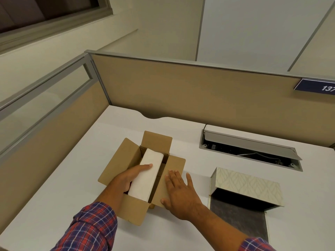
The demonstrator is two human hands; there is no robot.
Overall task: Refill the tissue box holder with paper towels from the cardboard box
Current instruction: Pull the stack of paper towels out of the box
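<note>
- Plaid sleeves [94, 227] in red, blue and white are seen nearest the camera, one on each forearm, at the lower edge of the view.
- A white desk [59, 192] is shown, enclosed by tan partition panels [181, 87] at the back and on the left.
- An open cardboard box [134, 209] is set on the desk, its four flaps folded outward.
- A white stack of paper towels [147, 176] is seen standing partly out of the box, tilted, with its lower end still inside.
- The left hand [129, 175] is wrapped around the stack: the thumb is laid across its top face, while the remaining fingers are hidden behind the left side, so the grip is closed on the stack.
- The right hand [178, 191] is laid flat on the right flap of the box, palm down, fingers [174, 176] spread wide and nothing held in it.
- The tissue box holder [248, 185], with a pale leaf-patterned cover, is placed on the desk to the right of the box, apart from it; its dark interior and a dark base panel are turned towards the camera.
- A recessed cable tray [250, 149] with a raised grey lid is seen in the desk behind the holder.
- A dark blue number plate [317, 86] is fixed to the back partition at the right edge.
</note>
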